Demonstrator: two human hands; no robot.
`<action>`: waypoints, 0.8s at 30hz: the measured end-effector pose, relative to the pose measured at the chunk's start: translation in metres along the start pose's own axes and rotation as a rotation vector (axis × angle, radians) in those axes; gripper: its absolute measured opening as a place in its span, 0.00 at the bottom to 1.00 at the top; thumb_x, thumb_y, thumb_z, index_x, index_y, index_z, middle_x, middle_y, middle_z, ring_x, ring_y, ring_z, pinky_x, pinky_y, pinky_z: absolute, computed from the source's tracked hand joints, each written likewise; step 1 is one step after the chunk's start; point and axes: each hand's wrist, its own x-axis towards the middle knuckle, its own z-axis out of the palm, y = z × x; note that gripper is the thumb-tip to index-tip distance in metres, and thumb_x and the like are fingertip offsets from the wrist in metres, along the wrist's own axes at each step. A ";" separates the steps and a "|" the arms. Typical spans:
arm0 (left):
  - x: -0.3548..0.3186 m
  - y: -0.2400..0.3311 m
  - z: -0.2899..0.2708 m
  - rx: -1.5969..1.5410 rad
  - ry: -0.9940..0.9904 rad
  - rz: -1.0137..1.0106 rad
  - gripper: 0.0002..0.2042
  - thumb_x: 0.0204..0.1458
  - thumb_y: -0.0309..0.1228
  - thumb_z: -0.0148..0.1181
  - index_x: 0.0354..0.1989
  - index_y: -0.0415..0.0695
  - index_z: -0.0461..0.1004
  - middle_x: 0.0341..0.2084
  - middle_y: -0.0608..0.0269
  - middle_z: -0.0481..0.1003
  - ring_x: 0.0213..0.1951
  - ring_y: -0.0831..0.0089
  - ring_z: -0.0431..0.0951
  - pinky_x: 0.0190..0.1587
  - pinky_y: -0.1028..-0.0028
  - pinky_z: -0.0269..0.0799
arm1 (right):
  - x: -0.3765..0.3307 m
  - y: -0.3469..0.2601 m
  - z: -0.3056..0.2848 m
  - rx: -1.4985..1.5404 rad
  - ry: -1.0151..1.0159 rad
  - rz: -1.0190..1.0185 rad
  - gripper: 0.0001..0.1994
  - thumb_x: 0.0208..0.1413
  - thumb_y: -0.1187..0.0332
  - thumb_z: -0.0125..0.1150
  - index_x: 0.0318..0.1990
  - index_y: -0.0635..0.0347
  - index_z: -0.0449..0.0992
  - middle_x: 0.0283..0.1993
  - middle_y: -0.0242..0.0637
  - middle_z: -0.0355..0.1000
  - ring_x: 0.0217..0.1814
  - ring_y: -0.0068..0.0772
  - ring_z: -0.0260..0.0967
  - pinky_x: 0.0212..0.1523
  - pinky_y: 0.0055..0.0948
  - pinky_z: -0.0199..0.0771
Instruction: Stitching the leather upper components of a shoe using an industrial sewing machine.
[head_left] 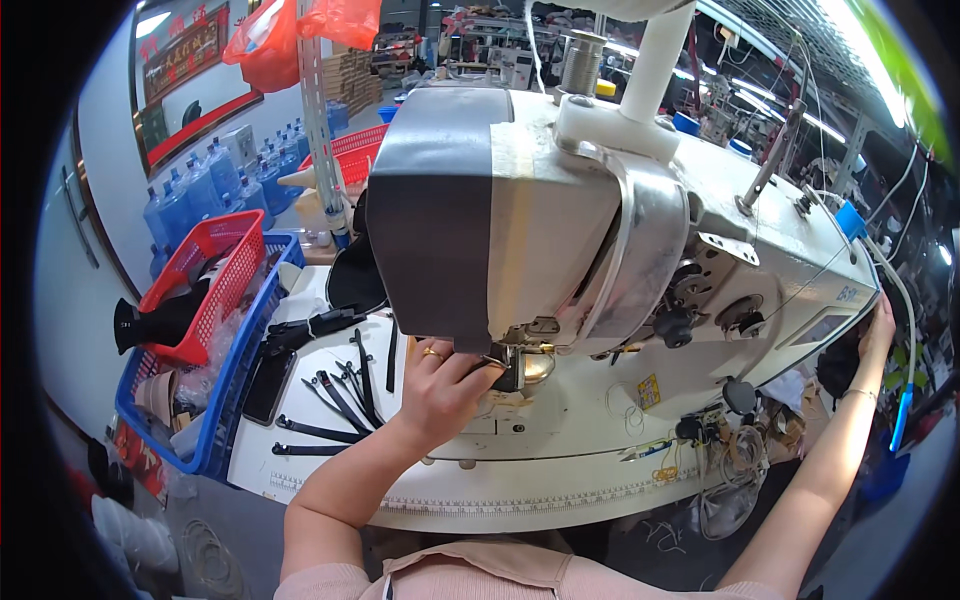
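Right now, hazards as I judge them:
Left hand: my left hand (440,385), gold ring on one finger, is curled with fingertips tucked under the head of the big white and grey industrial sewing machine (600,230), at the metal presser foot (518,368); whether it pinches anything, I cannot tell.
Right hand: my right hand (880,325) rests loosely curled on the machine's far right end.
Risk: turning that end could drop the needle onto my fingers.
Worktop: black straps (340,395) lie loose on the white worktop (330,470), just beside my wrist; a sweep could knock them off.

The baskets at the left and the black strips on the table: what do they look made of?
The red basket and blue basket look like moulded plastic: bright colour, open lattice walls. The black strips look like matte fabric or webbing, flat and limp; the exact material is unclear.
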 end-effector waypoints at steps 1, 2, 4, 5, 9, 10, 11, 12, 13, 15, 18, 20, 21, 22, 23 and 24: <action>0.000 0.000 0.000 0.003 -0.013 0.001 0.10 0.32 0.24 0.60 0.26 0.50 0.76 0.27 0.70 0.73 0.32 0.69 0.72 0.39 0.68 0.66 | -0.004 0.002 0.002 -0.035 0.001 -0.069 0.17 0.61 0.64 0.53 0.54 0.62 0.71 0.49 0.36 0.74 0.49 0.27 0.71 0.48 0.24 0.71; 0.000 0.000 0.001 -0.001 -0.014 -0.003 0.10 0.32 0.24 0.60 0.26 0.50 0.76 0.27 0.70 0.73 0.32 0.69 0.72 0.39 0.68 0.66 | -0.008 0.003 0.004 -0.034 0.003 -0.082 0.17 0.61 0.63 0.53 0.54 0.61 0.71 0.49 0.35 0.74 0.48 0.27 0.72 0.48 0.24 0.71; -0.001 0.001 0.001 -0.003 -0.007 -0.006 0.10 0.32 0.23 0.60 0.27 0.50 0.76 0.27 0.70 0.74 0.32 0.68 0.72 0.39 0.68 0.66 | -0.018 0.004 0.008 0.027 0.029 -0.024 0.17 0.61 0.63 0.53 0.55 0.61 0.70 0.49 0.35 0.73 0.48 0.26 0.72 0.47 0.24 0.72; -0.002 0.001 0.001 -0.002 0.000 -0.012 0.10 0.32 0.23 0.60 0.27 0.50 0.76 0.27 0.70 0.74 0.32 0.68 0.72 0.39 0.68 0.66 | -0.022 0.005 0.011 0.071 0.083 -0.086 0.18 0.61 0.63 0.53 0.55 0.61 0.70 0.49 0.34 0.73 0.47 0.26 0.72 0.46 0.24 0.73; -0.005 0.001 0.000 0.010 -0.009 -0.009 0.10 0.33 0.22 0.59 0.28 0.49 0.76 0.27 0.69 0.74 0.32 0.67 0.73 0.41 0.67 0.68 | -0.045 0.032 0.013 0.185 0.011 -0.194 0.15 0.61 0.60 0.53 0.51 0.58 0.71 0.40 0.26 0.73 0.36 0.17 0.68 0.33 0.15 0.66; -0.006 0.001 0.000 -0.001 -0.022 -0.016 0.11 0.33 0.22 0.59 0.28 0.48 0.76 0.27 0.69 0.74 0.32 0.67 0.73 0.41 0.67 0.68 | -0.049 0.041 0.012 0.192 0.036 -0.211 0.14 0.61 0.59 0.53 0.49 0.57 0.71 0.37 0.24 0.72 0.33 0.15 0.66 0.31 0.15 0.65; -0.006 0.001 0.000 -0.001 -0.011 -0.017 0.11 0.33 0.22 0.59 0.28 0.48 0.76 0.27 0.69 0.74 0.32 0.67 0.73 0.41 0.67 0.68 | -0.054 0.049 0.012 0.237 -0.036 -0.258 0.14 0.62 0.59 0.52 0.47 0.57 0.72 0.35 0.23 0.71 0.30 0.14 0.64 0.30 0.14 0.64; -0.006 0.000 0.000 -0.010 -0.006 -0.014 0.11 0.33 0.22 0.59 0.28 0.48 0.76 0.28 0.68 0.74 0.33 0.66 0.73 0.41 0.67 0.68 | -0.058 0.054 0.011 0.260 -0.080 -0.283 0.13 0.62 0.58 0.52 0.46 0.57 0.72 0.33 0.22 0.70 0.28 0.13 0.61 0.31 0.15 0.63; -0.006 0.000 0.000 -0.021 -0.002 -0.012 0.11 0.33 0.22 0.59 0.28 0.48 0.76 0.28 0.68 0.74 0.34 0.66 0.73 0.42 0.66 0.68 | -0.063 0.058 0.017 0.289 -0.014 -0.257 0.13 0.62 0.59 0.52 0.46 0.58 0.71 0.34 0.24 0.70 0.30 0.13 0.62 0.33 0.15 0.63; -0.006 0.000 0.001 -0.034 -0.009 -0.018 0.11 0.33 0.21 0.58 0.29 0.47 0.76 0.29 0.67 0.75 0.34 0.66 0.74 0.42 0.66 0.68 | -0.084 0.057 0.032 0.337 0.096 -0.135 0.17 0.62 0.58 0.52 0.50 0.60 0.69 0.35 0.26 0.70 0.33 0.15 0.64 0.34 0.16 0.64; -0.005 -0.001 0.001 -0.033 -0.008 -0.016 0.11 0.33 0.21 0.58 0.29 0.47 0.76 0.29 0.67 0.75 0.35 0.66 0.74 0.42 0.67 0.68 | -0.147 0.038 0.074 -0.183 0.301 -0.368 0.17 0.62 0.60 0.51 0.51 0.64 0.69 0.39 0.34 0.71 0.38 0.22 0.66 0.40 0.18 0.66; -0.005 -0.001 0.000 -0.033 -0.014 -0.018 0.11 0.33 0.21 0.58 0.29 0.47 0.76 0.29 0.67 0.75 0.35 0.66 0.74 0.42 0.67 0.68 | -0.217 0.033 0.104 -0.598 0.413 -0.627 0.12 0.60 0.67 0.54 0.44 0.67 0.71 0.36 0.38 0.69 0.39 0.26 0.66 0.41 0.23 0.67; -0.005 -0.001 0.000 -0.034 -0.020 -0.015 0.11 0.33 0.21 0.58 0.29 0.47 0.76 0.29 0.68 0.75 0.34 0.66 0.74 0.42 0.67 0.68 | -0.254 0.034 0.118 -0.338 0.174 -0.701 0.05 0.57 0.73 0.56 0.37 0.66 0.72 0.32 0.37 0.69 0.37 0.27 0.66 0.40 0.27 0.68; -0.004 -0.002 0.000 -0.035 -0.028 -0.012 0.11 0.33 0.21 0.58 0.29 0.47 0.76 0.29 0.68 0.75 0.34 0.66 0.73 0.42 0.68 0.68 | -0.287 0.031 0.123 -0.513 -0.043 -0.756 0.03 0.55 0.76 0.56 0.31 0.67 0.72 0.30 0.38 0.69 0.34 0.31 0.67 0.38 0.29 0.69; -0.004 -0.002 -0.001 -0.034 -0.031 -0.014 0.11 0.33 0.21 0.58 0.29 0.47 0.76 0.29 0.68 0.75 0.34 0.66 0.73 0.42 0.68 0.68 | -0.312 0.031 0.132 -0.648 -0.186 -0.864 0.03 0.52 0.78 0.58 0.28 0.67 0.72 0.30 0.40 0.70 0.32 0.36 0.68 0.37 0.29 0.69; -0.003 -0.002 -0.001 -0.030 -0.033 -0.010 0.11 0.33 0.21 0.58 0.29 0.47 0.76 0.29 0.68 0.75 0.34 0.66 0.73 0.42 0.68 0.68 | -0.330 0.032 0.139 -0.614 -0.165 -0.794 0.04 0.52 0.78 0.58 0.27 0.66 0.72 0.30 0.41 0.71 0.33 0.38 0.68 0.38 0.30 0.70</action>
